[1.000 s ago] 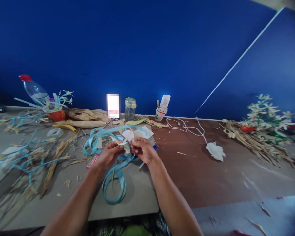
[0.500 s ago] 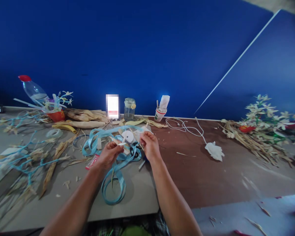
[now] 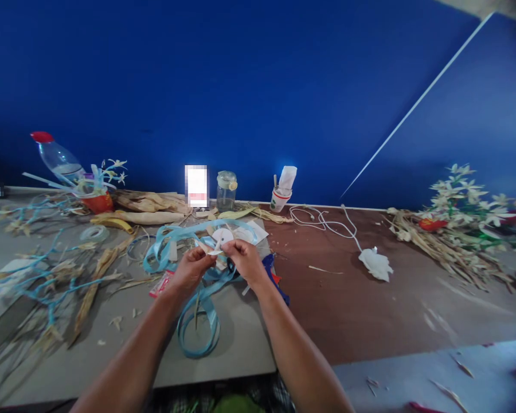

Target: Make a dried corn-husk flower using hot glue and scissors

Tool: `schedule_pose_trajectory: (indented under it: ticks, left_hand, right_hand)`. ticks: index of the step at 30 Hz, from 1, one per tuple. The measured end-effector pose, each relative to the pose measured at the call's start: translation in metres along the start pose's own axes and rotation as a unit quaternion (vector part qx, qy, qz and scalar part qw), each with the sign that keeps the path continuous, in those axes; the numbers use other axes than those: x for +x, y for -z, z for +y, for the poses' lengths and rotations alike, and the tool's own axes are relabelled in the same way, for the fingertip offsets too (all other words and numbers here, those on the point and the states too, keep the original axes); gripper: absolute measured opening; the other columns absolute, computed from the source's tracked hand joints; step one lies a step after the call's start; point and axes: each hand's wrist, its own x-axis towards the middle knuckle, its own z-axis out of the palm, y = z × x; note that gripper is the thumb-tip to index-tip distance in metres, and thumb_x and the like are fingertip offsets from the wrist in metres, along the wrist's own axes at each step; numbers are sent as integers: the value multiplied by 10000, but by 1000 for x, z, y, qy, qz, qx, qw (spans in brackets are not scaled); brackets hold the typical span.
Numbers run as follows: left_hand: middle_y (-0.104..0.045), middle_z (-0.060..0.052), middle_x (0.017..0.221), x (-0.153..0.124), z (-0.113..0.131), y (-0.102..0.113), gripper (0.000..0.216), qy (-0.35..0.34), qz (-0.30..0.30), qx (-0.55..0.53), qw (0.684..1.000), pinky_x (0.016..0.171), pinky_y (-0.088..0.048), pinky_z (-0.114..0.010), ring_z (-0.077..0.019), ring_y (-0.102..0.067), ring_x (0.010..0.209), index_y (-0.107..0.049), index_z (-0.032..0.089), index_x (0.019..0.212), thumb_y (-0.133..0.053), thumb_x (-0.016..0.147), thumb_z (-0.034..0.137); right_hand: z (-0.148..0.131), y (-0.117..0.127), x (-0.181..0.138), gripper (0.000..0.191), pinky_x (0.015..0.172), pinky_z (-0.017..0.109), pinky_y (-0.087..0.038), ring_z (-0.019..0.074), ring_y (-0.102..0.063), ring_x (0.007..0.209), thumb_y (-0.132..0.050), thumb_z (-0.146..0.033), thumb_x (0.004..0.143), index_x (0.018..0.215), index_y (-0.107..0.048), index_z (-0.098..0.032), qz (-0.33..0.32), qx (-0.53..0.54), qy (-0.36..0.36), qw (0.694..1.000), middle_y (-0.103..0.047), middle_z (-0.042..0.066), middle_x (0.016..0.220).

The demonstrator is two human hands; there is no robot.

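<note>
Between my hands is a small bunch of pale, petal-like husk pieces (image 3: pixel 215 250), splayed out like a flower. My left hand (image 3: pixel 193 267) pinches its base between thumb and fingertips. From the other side my right hand (image 3: pixel 245 261) closes its fingertips on the right end of the same pieces. Just behind them lies a white round disc, like a spool (image 3: pixel 223 235), partly covered. Light blue ribbon (image 3: pixel 204 307) loops over the grey board around and below the hands. A red-and-white packet (image 3: pixel 161 283) lies beside my left wrist.
Blue-wrapped stems (image 3: pixel 51 298) and dry husks (image 3: pixel 95 278) spread on the left. A lidded jar (image 3: pixel 227 192) and a paper cup (image 3: pixel 280 199) stand at the back. A blue tool (image 3: pixel 268 264) lies by my right forearm. White cable (image 3: pixel 348 229), crumpled tissue (image 3: pixel 375 265) and a flower bunch (image 3: pixel 464 201) lie right.
My right hand has moved left and down to meet the petal-like pieces at my left hand. The blue tool and white paper it covered now show. My left hand stays nearly in place.
</note>
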Motion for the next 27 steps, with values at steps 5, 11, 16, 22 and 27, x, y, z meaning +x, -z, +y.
schedule_pose_trajectory:
  ticks: [5, 11, 16, 22, 27]
  left_hand:
    - [-614, 16, 607, 1, -5, 5, 179, -3, -52, 32, 998, 580, -397, -211, -87, -519, 563, -662, 133, 678, -776, 603, 250]
    - [-614, -2, 679, 1, -7, 6, 204, -6, -71, 32, 997, 597, -392, -220, -100, -516, 610, -660, 129, 769, -755, 638, 254]
    - [-500, 42, 627, -3, -1, 4, 126, -39, -63, -48, 996, 632, -406, -215, -74, -447, 579, -623, 164, 826, -665, 736, 243]
    - [-532, 29, 644, -4, 0, 4, 129, -29, -90, -50, 994, 647, -412, -221, -82, -481, 610, -591, 159, 751, -692, 715, 232]
    - [-592, 7, 686, -4, 0, 2, 168, -30, -110, -50, 992, 658, -418, -227, -101, -535, 655, -604, 156, 739, -732, 679, 247]
  right_hand:
    - [2, -5, -1, 179, 531, 205, -338, 84, -415, 542, -611, -336, 701, 687, -617, -157, -44, 66, -12, 997, -507, -40, 582]
    - [1, -5, -1, 156, 508, 207, -303, 79, -379, 522, -614, -294, 680, 607, -566, -165, -13, 54, -6, 998, -467, -53, 545]
    - [0, -5, 1, 185, 458, 210, -258, 70, -346, 462, -610, -313, 678, 582, -538, -171, 53, 116, -37, 991, -424, -66, 477]
    - [-4, -9, -1, 181, 426, 207, -223, 58, -319, 412, -637, -309, 646, 575, -540, -173, 52, 200, -70, 976, -403, -82, 427]
    - [-9, -15, -3, 176, 428, 206, -225, 53, -329, 408, -659, -276, 609, 540, -533, -174, 61, 248, -86, 963, -418, -82, 424]
